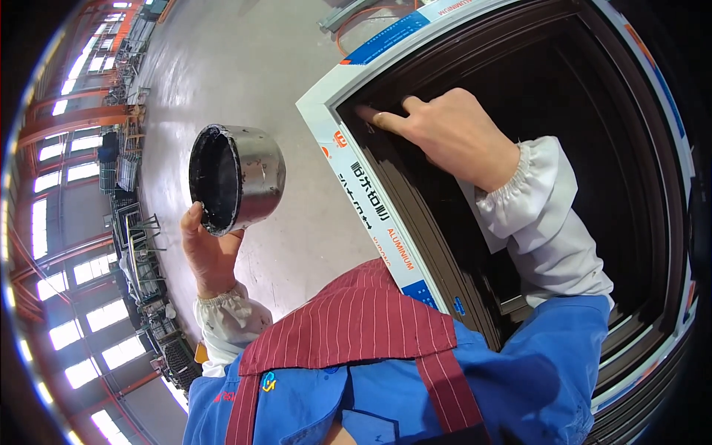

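My left hand (210,252) holds up a round metal pot (237,178), tilted so its black-smeared inside faces me. My right hand (445,130) reaches into the upper left corner of a dark brown aluminium frame (415,215). Its index finger presses on the inner edge of the frame near the corner, with a dark smear at the fingertip. The frame's outer face is wrapped in white protective film with blue and orange patches. White sleeve covers sit over both of my blue sleeves.
A pale concrete floor (252,67) spreads behind the pot. Metal racks and trolleys (141,245) line the left side under tall windows. An orange hose (371,15) lies on the floor near the frame's top. My red striped collar fills the lower middle.
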The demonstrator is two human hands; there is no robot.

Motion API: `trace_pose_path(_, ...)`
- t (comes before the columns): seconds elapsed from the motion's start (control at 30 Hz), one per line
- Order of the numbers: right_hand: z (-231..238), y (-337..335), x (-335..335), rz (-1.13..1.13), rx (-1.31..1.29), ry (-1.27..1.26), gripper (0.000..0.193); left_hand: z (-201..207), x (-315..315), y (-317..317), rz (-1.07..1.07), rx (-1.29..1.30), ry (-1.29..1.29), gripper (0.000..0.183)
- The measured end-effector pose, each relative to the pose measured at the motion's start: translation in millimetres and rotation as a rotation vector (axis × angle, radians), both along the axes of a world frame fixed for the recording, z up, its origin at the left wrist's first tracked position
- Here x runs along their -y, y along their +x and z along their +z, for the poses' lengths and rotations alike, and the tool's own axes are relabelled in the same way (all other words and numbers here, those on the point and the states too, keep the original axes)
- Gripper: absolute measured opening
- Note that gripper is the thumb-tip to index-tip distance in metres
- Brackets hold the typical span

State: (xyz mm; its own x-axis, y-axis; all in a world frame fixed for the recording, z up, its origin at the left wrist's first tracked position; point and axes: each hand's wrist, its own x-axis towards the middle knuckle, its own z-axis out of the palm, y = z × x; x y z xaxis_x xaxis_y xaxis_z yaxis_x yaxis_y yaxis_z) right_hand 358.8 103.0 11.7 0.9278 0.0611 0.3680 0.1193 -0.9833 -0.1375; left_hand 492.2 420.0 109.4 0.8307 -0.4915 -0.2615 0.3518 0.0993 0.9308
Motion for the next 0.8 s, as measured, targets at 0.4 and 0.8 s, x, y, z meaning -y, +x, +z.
trace_pose_path(0.4, -4.7, 20.5, 4.8, 0.055, -0.021, -0.159, 0.05, 1.5, -1.6, 3.5, 0.021, -0.018, 0.016, 0.051)
trace_pose_path(0.8, -6.4, 19.2, 14.5, 0.026, 0.037, -0.107, 0.048, -4.8, -9.6, 12.9, 0.026, -0.04, 0.033, 0.048)
